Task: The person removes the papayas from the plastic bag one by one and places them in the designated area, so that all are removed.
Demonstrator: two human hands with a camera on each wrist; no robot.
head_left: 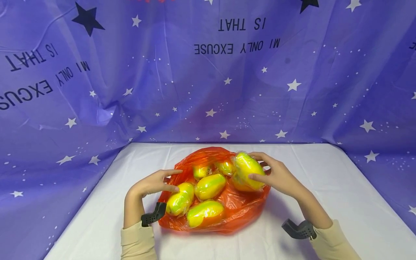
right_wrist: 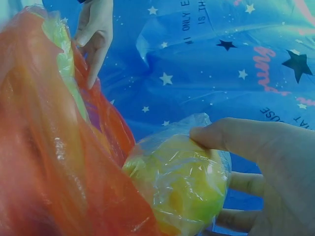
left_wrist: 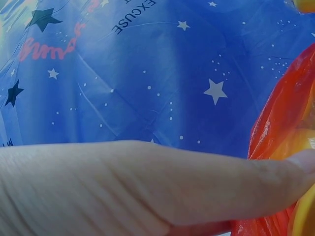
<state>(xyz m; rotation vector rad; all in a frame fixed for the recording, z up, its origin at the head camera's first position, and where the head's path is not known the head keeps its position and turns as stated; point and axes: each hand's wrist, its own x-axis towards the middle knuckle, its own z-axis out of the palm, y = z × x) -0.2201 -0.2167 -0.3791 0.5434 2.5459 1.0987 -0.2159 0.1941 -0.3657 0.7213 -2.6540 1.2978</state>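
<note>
A red plastic bag [head_left: 240, 216] lies spread on the table, its mouth facing up, with several yellow-green mangoes inside, each in clear wrap. My right hand [head_left: 280, 177] grips a wrapped mango [head_left: 248, 166] at the bag's right rim, thumb on the near side and fingers behind. In the right wrist view, that mango [right_wrist: 184, 182] is up close beside the bag's red side. On the left, my left hand [head_left: 152, 183] holds the bag's rim, its thumb by the leftmost mango [head_left: 180, 200]. Two other mangoes, a middle one [head_left: 210, 186] and a front one [head_left: 205, 213], lie nearby.
A white cloth [head_left: 325, 180] covers the table under the bag. Behind and at both sides hangs a purple sheet [head_left: 182, 90] printed with stars and lettering. Each wrist wears a black band mount, one on the left [head_left: 154, 215] and one on the right [head_left: 299, 230].
</note>
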